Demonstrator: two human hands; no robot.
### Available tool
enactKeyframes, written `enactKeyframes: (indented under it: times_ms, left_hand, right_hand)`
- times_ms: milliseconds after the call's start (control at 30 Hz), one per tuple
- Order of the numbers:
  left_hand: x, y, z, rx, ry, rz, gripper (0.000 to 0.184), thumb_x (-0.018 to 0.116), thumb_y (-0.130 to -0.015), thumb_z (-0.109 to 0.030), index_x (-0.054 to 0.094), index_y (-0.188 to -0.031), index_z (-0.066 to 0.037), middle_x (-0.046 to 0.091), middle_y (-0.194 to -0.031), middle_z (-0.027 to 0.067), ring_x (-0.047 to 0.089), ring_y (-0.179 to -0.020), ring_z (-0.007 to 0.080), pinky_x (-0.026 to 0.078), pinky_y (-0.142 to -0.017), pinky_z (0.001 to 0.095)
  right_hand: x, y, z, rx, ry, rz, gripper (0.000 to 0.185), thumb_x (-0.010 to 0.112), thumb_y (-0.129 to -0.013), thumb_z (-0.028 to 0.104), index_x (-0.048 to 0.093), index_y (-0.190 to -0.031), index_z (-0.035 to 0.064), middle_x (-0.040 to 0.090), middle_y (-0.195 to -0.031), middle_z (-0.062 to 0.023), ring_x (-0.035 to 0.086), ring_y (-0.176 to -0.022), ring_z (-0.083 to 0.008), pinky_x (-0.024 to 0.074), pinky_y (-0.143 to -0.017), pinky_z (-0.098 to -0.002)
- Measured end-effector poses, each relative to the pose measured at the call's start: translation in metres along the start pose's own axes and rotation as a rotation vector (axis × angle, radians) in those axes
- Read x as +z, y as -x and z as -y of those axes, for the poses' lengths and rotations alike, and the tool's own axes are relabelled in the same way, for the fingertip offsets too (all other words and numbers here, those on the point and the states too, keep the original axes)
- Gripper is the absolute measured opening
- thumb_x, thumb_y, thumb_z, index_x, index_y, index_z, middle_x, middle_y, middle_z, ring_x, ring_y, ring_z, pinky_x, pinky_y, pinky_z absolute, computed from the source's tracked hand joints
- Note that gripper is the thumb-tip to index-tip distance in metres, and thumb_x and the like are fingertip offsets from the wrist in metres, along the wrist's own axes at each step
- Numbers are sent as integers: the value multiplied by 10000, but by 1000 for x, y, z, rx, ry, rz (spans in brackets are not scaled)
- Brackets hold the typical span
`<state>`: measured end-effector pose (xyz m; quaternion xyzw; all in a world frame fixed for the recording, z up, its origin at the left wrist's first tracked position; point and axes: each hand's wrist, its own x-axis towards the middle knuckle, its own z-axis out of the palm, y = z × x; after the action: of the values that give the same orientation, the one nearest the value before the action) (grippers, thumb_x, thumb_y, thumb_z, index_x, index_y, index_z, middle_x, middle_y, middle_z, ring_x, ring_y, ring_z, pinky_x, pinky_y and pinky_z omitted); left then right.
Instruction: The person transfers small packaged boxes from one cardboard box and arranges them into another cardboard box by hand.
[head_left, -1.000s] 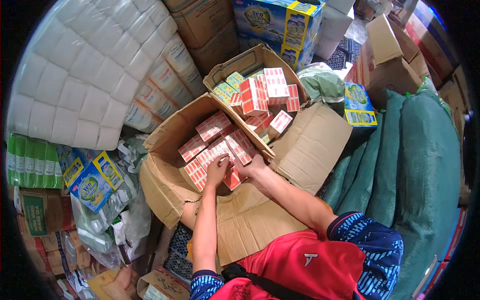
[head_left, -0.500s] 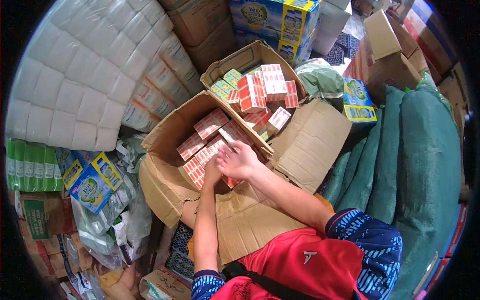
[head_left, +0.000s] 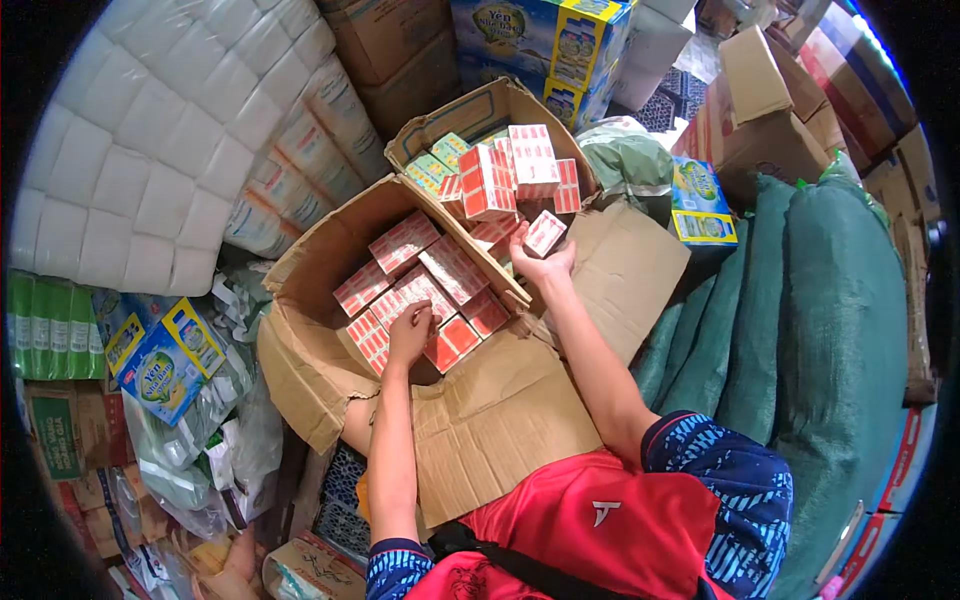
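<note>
Red-and-white packs (head_left: 403, 241) lie in rows inside the nearer open carton (head_left: 325, 235). My left hand (head_left: 411, 332) rests over these packs with its fingers curled; whether it holds anything is hidden. At the near edge of the farther carton (head_left: 440, 130), my right hand (head_left: 545, 262) is palm up, its fingers round a small red-and-white pack (head_left: 545, 233). More red-and-white packs (head_left: 487, 182) are heaped in that farther carton, beside green-and-yellow packs (head_left: 430, 172).
White wrapped bundles (head_left: 130, 150) are stacked at the left. Blue boxes (head_left: 165, 375) stand below them, and larger blue cartons (head_left: 515, 40) at the top. Tall green sacks (head_left: 840, 330) line the right side. A cardboard flap (head_left: 625, 275) spreads out beside my right forearm.
My right hand has moved from the nearer carton to the farther one and taken hold of a pack. My left hand has stayed over the nearer carton's packs. The view has shifted slightly.
</note>
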<state>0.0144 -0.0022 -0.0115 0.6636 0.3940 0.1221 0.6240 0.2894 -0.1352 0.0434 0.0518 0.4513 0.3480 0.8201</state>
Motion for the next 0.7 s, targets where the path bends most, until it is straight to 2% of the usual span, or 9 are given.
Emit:
enactKeyframes:
  times_ms: [100, 200, 300, 333, 433, 567, 633, 667, 700]
  left_hand:
    - [1, 5, -7, -16, 15, -8, 312, 575, -993, -221, 618, -1225, -17, 713, -873, 95, 635, -696, 103, 519, -609, 248]
    - [1, 5, -3, -32, 28, -13, 314, 580, -993, -231, 620, -1220, -18, 709, -866, 91, 633, -693, 100, 516, -601, 245]
    - [2, 4, -4, -37, 27, -13, 305, 574, -994, -226, 625, -1213, -20, 708, -867, 89, 632, -693, 99, 509, -596, 242]
    - [2, 3, -4, -14, 13, -17, 305, 573, -994, -226, 626, -1213, -20, 707, -860, 86, 632, -693, 98, 505, -594, 240]
    - [2, 5, -2, 35, -53, -30, 308, 573, -990, -229, 630, -1210, -21, 703, -834, 73, 630, -688, 96, 496, -593, 237]
    - [0, 2, -2, 86, -203, -48, 307, 588, -977, -236, 652, -1179, -14, 707, -843, 65, 647, -738, 102, 511, -661, 254]
    - [2, 6, -11, 132, -225, -61, 307, 587, -963, -236, 656, -1169, -21, 698, -793, 76, 643, -689, 113, 510, -640, 267]
    - [-2, 5, -4, 138, -321, -60, 307, 588, -956, -226, 654, -1181, -29, 706, -813, 96, 649, -699, 123, 512, -648, 269]
    - [-1, 0, 11, 205, -145, -114, 302, 581, -955, -226, 657, -1166, -23, 708, -822, 107, 652, -714, 134, 514, -659, 281]
  right_hand:
    - [-15, -4, -8, 10, 41, 71, 777, 587, -778, 767, 638, -1066, 46, 626, -958, -147, 590, -798, -247, 538, -729, -377]
    - [-13, 17, -13, 95, -54, 61, 516, 721, -814, 537, 649, -935, 40, 605, -837, -97, 567, -750, -219, 522, -713, -372]
    - [-17, -20, 15, 262, -70, 169, 475, 745, -795, 540, 661, -946, 98, 611, -825, -66, 551, -675, -188, 512, -671, -346]
    - [-6, 3, -2, 187, 21, 217, 430, 757, -801, 493, 655, -912, 91, 605, -784, -41, 520, -611, -173, 502, -649, -342]
    - [23, 64, -43, 370, 114, 358, 475, 806, -766, 424, 608, -952, 35, 536, -849, -86, 536, -803, -203, 483, -761, -346]
    - [26, 129, -96, 443, 328, 524, 509, 724, -845, 494, 585, -1053, 51, 539, -910, -80, 539, -857, -211, 476, -813, -338]
    - [2, 144, -126, 277, 546, 606, 572, 645, -873, 587, 565, -1088, 62, 559, -901, -54, 561, -883, -188, 488, -785, -335]
    - [-11, 158, -141, 251, 619, 513, 542, 613, -903, 571, 557, -1127, 81, 555, -881, -35, 553, -854, -180, 482, -776, -328]
    - [-27, 171, -155, 225, 689, 418, 513, 582, -934, 555, 549, -1166, 99, 551, -862, -17, 545, -825, -172, 477, -767, -321]
